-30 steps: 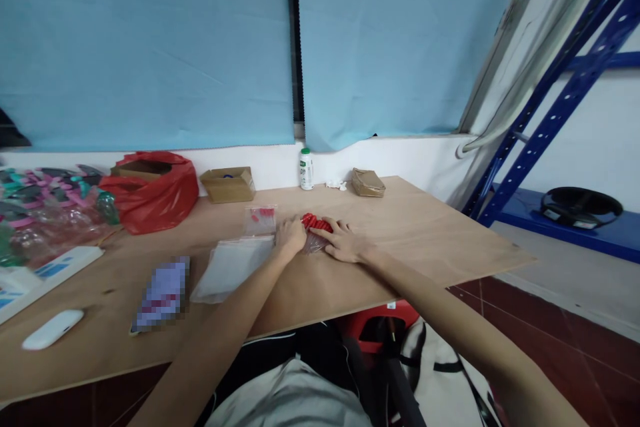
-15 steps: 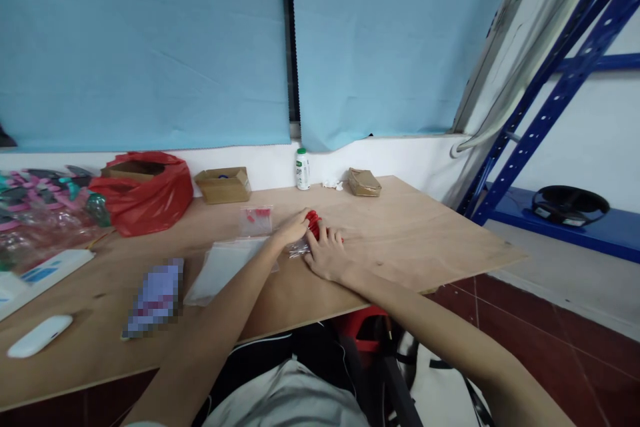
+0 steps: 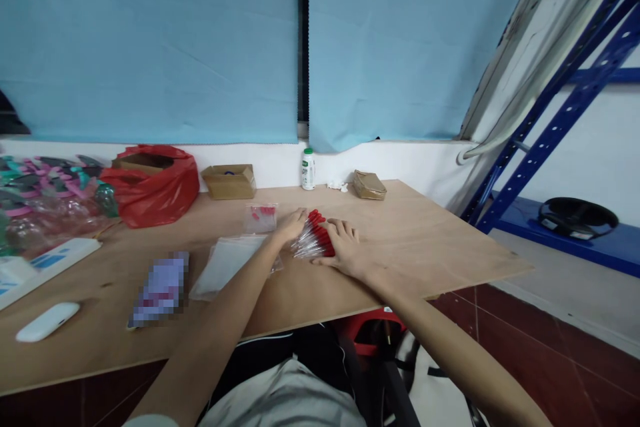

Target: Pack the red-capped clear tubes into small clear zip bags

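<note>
Two bare hands meet over a bundle of clear, thin tubes with red caps [image 3: 315,240] lying mid-way along a light plywood bench [image 3: 425,240]. The left hand [image 3: 290,225] rests against the bundle's left side, fingers curled on it. The right hand [image 3: 345,250] presses its right side, fingers spread flat against the caps. Just left lie a stack of clear plastic bags [image 3: 225,265] and a small clear bag holding red pieces [image 3: 261,217]. A red plastic sack [image 3: 155,185] sits far left.
</note>
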The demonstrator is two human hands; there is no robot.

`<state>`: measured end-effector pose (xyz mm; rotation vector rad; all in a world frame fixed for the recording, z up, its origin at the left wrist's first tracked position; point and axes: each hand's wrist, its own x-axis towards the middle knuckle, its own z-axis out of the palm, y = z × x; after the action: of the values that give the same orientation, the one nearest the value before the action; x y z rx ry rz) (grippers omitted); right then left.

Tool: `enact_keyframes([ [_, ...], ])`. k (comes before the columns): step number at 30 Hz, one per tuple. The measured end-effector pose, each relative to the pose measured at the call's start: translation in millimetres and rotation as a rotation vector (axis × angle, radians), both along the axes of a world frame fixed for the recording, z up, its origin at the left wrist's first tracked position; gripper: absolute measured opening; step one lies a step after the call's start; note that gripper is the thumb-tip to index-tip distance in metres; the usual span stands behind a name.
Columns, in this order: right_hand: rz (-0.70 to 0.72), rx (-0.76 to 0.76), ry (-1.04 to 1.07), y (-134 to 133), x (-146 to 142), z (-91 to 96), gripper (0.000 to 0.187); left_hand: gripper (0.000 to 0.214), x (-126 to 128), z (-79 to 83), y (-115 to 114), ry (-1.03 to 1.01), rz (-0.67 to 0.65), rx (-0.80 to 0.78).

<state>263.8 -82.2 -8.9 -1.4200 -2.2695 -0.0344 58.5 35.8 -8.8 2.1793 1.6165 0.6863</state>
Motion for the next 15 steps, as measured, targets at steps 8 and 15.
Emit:
enact_keyframes([
  [8, 0.032, -0.017, 0.060, -1, 10, 1.8, 0.079, 0.040, -19, 13.9, 22, 0.053, 0.224, 0.045],
  [15, -0.010, 0.055, 0.167, 3, 2, 19.8, 0.059, 0.039, -87, 27.0, 47, 0.134, 0.508, 0.024],
])
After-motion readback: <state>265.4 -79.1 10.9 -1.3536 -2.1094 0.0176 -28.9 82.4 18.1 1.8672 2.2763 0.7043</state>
